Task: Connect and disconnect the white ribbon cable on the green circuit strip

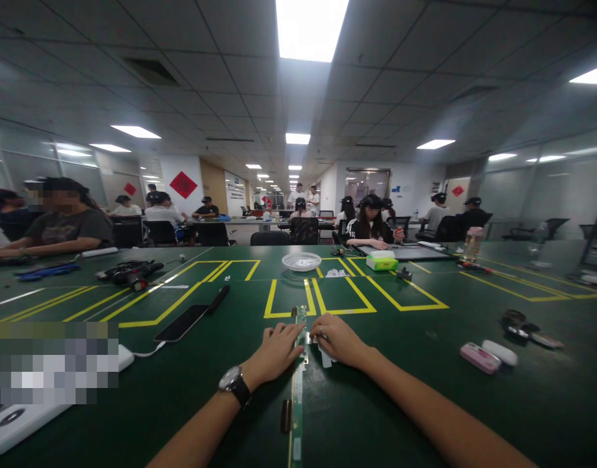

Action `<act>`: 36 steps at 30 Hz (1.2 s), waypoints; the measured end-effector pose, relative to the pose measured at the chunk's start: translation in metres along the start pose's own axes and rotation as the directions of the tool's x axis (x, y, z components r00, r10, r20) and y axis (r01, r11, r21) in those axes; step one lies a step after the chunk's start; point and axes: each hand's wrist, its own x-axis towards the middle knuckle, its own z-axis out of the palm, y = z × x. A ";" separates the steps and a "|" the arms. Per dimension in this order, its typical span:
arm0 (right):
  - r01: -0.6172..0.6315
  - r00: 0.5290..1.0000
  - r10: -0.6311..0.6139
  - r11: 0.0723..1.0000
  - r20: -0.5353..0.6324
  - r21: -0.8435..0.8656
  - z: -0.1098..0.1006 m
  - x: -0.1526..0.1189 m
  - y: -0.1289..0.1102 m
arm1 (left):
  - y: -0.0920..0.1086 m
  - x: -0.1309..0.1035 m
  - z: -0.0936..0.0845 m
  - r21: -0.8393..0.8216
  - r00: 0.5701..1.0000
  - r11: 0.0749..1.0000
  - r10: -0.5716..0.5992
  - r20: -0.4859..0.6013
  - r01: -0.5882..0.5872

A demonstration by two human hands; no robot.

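A long, narrow green circuit board (297,390) lies on the green table, running away from me. My left hand (278,348), with a watch on its wrist, rests on the board's upper part, its fingers stretched and a little apart. Just right of the board is my right hand (338,339), its fingers bent together at the board's edge; what they pinch is too small to make out. A whitish piece (326,357) shows under my right hand. A brown flexible strip (285,416) sticks out on the board's left side.
Beyond the hands stands a white round basket (302,262). A black phone (182,323) with a white cable lies left. To the right are a pink case (479,358) and keys (530,329). A green tissue pack (382,262) lies farther back, near a seated person.
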 end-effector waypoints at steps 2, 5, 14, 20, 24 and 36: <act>0.033 0.999 -0.033 0.999 0.014 0.006 -0.001 0.000 -0.002 | 0.000 0.001 -0.001 -0.002 1.000 1.000 -0.010 -0.015 0.010; 0.080 0.992 -0.080 0.997 0.093 0.002 -0.001 0.001 0.001 | 0.000 0.001 -0.002 0.013 0.998 0.999 -0.034 -0.045 0.034; -0.370 0.909 0.414 0.856 0.052 -0.361 -0.020 -0.020 0.068 | -0.002 0.000 0.002 0.070 0.998 0.997 -0.024 -0.052 0.028; -0.603 0.759 0.649 0.671 -0.052 -0.431 -0.035 -0.042 0.101 | -0.001 -0.001 0.001 0.055 0.999 0.998 0.005 -0.053 -0.003; -0.599 0.756 0.654 0.672 -0.030 -0.436 -0.035 -0.041 0.100 | 0.000 -0.001 0.000 0.042 0.997 0.999 0.008 -0.077 -0.005; -0.574 0.759 0.648 0.711 0.063 -0.406 -0.026 -0.044 0.116 | 0.003 -0.001 -0.002 0.032 0.997 0.999 0.009 -0.081 -0.006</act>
